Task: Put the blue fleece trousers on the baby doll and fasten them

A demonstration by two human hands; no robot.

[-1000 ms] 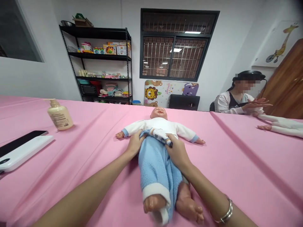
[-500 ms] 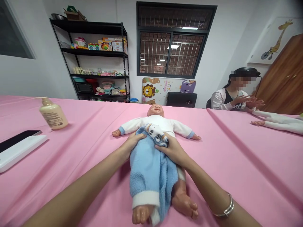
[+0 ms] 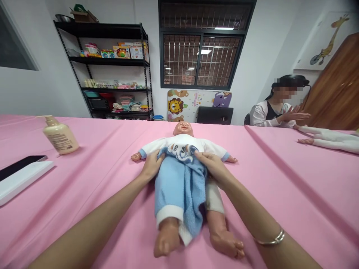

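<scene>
A baby doll [image 3: 183, 129] in a white top lies on its back on the pink table cover [image 3: 98, 157], feet toward me. Blue fleece trousers [image 3: 175, 186] cover its left-side leg; the other leg is bare. My left hand [image 3: 151, 166] grips the trousers' waistband at the doll's waist on the left. My right hand [image 3: 211, 166] pinches the waistband on the right, fingers closed on the cloth. The white top with an elephant print lies flat over the belly.
A pump bottle of lotion [image 3: 59, 136] stands at the left, with a phone on a white box [image 3: 24, 175] nearer me. Another person [image 3: 276, 110] sits at the far right with a second doll [image 3: 328, 138]. Shelves [image 3: 112, 71] line the back wall.
The bunched white top has been smoothed down over the belly. Both my hands moved slightly up the doll with the waistband. The doll's legs shifted a little.
</scene>
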